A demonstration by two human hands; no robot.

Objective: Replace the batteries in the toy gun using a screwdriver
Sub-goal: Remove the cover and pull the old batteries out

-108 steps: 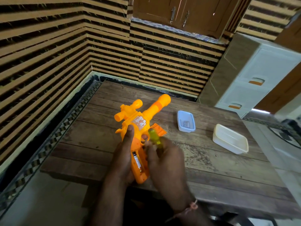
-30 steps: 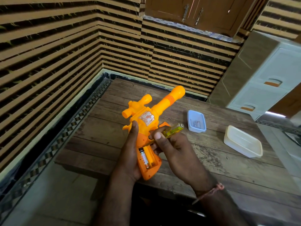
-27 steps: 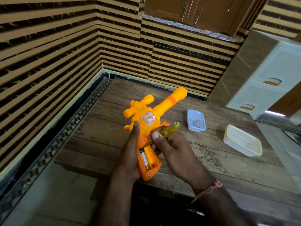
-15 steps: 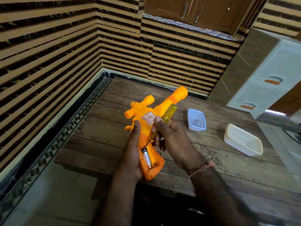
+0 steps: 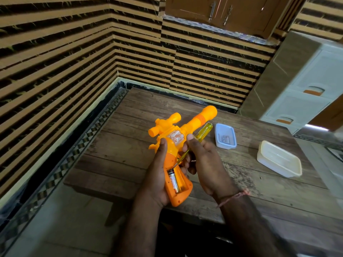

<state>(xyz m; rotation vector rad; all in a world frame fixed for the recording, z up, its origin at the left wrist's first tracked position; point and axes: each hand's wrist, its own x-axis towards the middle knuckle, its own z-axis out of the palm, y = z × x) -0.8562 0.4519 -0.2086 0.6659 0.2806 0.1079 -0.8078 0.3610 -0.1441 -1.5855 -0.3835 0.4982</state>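
Observation:
An orange and yellow toy gun (image 5: pixel 187 127) is held above the near edge of the wooden table (image 5: pixel 259 182), barrel pointing away to the right. My left hand (image 5: pixel 157 175) grips its handle from the left. The battery compartment in the handle is uncovered, and one battery (image 5: pixel 173 180) lies in its left slot. My right hand (image 5: pixel 202 160) holds a screwdriver (image 5: pixel 202 132) with a clear yellow handle. Its metal tip touches the top end of the compartment, just above the battery.
A small blue tray (image 5: pixel 225 136) with small metal parts sits right of the gun. A white plastic container (image 5: pixel 278 160) lies farther right. A white drawer unit (image 5: pixel 306 84) stands beyond the table's far right corner. Striped walls close in the left and back.
My right hand has turned the screwdriver from lying sideways to pointing down into the handle, and its tip now rests at the top of the battery compartment. The gun has barely moved.

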